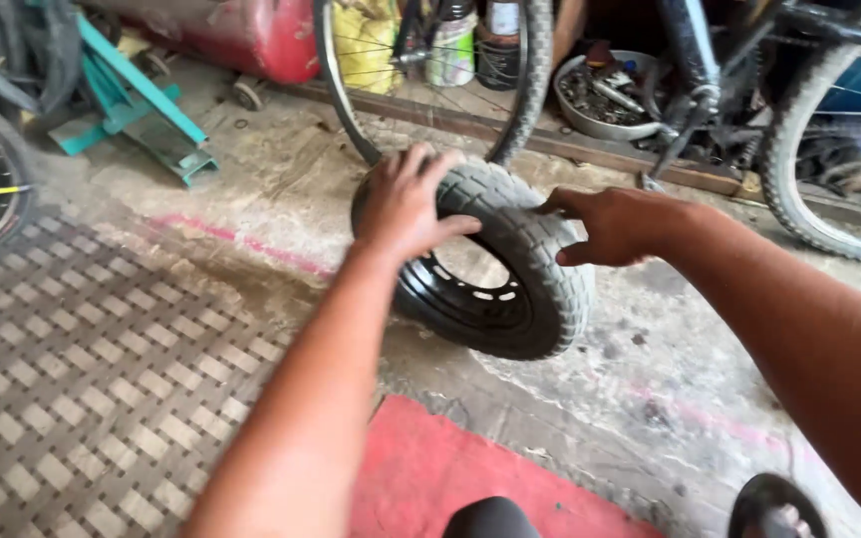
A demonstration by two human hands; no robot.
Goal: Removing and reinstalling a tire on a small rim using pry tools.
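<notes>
A small black wheel with a knobby grey tyre [540, 269] and a black metal rim [460, 299] stands tilted on the concrete floor. My left hand [406, 204] lies spread over its upper left side, fingers over the tread. My right hand [615, 224] presses the tyre's upper right edge with fingertips and thumb. Both hands steady the wheel between them.
A woven mat [82, 389] covers the floor at left and a red mat [450, 478] lies near my knee. Bicycle wheels [530, 80] stand behind, another bicycle tyre [799, 179] at right. A metal bowl of parts [600, 95], a red tank [261, 35] and a teal jack [142, 110] sit at the back.
</notes>
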